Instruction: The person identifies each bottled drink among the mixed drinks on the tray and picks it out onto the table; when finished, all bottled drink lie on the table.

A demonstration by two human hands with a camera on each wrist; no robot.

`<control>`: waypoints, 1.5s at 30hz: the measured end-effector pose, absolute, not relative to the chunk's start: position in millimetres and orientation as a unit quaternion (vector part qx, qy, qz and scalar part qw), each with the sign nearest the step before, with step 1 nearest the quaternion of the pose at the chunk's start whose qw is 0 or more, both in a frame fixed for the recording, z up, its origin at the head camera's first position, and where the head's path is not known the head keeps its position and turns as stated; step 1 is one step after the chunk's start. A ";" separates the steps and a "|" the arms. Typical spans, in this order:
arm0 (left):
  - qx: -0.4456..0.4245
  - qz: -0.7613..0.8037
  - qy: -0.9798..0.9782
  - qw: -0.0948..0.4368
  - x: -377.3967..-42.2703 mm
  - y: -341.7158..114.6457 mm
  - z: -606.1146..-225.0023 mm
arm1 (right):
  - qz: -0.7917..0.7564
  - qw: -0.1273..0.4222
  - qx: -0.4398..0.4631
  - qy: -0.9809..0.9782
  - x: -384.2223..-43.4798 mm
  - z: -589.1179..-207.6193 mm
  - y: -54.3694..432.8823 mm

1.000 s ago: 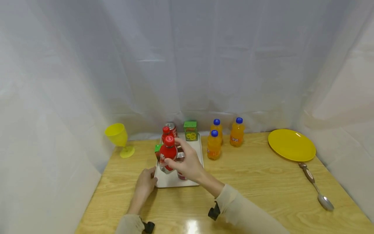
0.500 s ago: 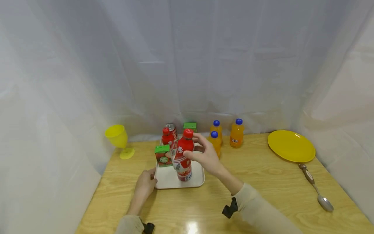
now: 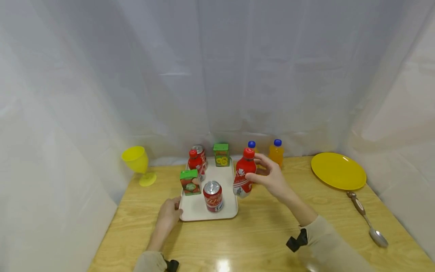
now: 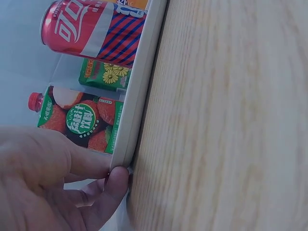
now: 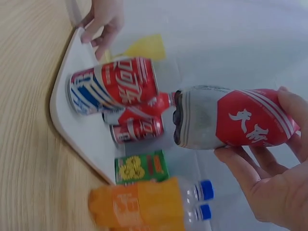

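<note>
My right hand [image 3: 273, 179] grips a clear bottle with a red label and red cap [image 3: 243, 175], raised just right of the white tray [image 3: 193, 212]. In the right wrist view the bottle [image 5: 245, 118] hangs free of the tray, its base visible. My left hand [image 3: 168, 215] pinches the tray's rim near its front left corner, as the left wrist view also shows. On the tray stand a red soda can [image 3: 213, 198] at the front, a green-topped lychee juice box [image 3: 190, 183], another red-capped bottle [image 3: 195, 164], a second can [image 3: 201, 153] and a green drink box [image 3: 221, 155].
Orange soda bottles with blue caps [image 3: 276, 153] stand right of the tray, partly behind my right hand. A yellow goblet [image 3: 136, 158] is at the left. At the far right lie a yellow plate [image 3: 338, 172] and a spoon [image 3: 367, 219]. A white curtain [image 3: 221, 75] hangs behind.
My right hand has carried the red-capped bottle rightward, from over the tray's left part to beyond its right edge, uncovering the front can. My left hand stays on the tray's rim.
</note>
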State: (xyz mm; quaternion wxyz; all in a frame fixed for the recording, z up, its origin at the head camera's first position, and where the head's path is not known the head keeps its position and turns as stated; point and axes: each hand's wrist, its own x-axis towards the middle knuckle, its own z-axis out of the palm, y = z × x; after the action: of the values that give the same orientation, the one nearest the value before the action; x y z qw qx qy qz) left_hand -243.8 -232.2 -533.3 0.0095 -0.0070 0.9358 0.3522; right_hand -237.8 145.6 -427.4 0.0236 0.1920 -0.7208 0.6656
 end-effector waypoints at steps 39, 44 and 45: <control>-0.009 0.364 0.931 0.005 -243.4 -232.8 -538.8 | 0.599 0.052 0.081 -0.795 -308.2 -506.7 235.9; -0.013 0.367 0.930 0.007 -243.4 -233.2 -538.6 | 0.597 0.048 0.082 -0.797 -310.3 -509.4 236.0; -0.013 0.366 0.930 0.007 -243.5 -233.0 -538.3 | 0.596 0.047 0.083 -0.797 -310.7 -509.9 236.4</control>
State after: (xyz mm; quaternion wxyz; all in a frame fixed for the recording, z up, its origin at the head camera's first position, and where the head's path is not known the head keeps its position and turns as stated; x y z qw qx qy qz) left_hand -243.5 -233.0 -538.3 0.0067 -0.0135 0.9304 0.3662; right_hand -310.7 236.4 -509.9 0.0468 0.0832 -0.7969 0.5965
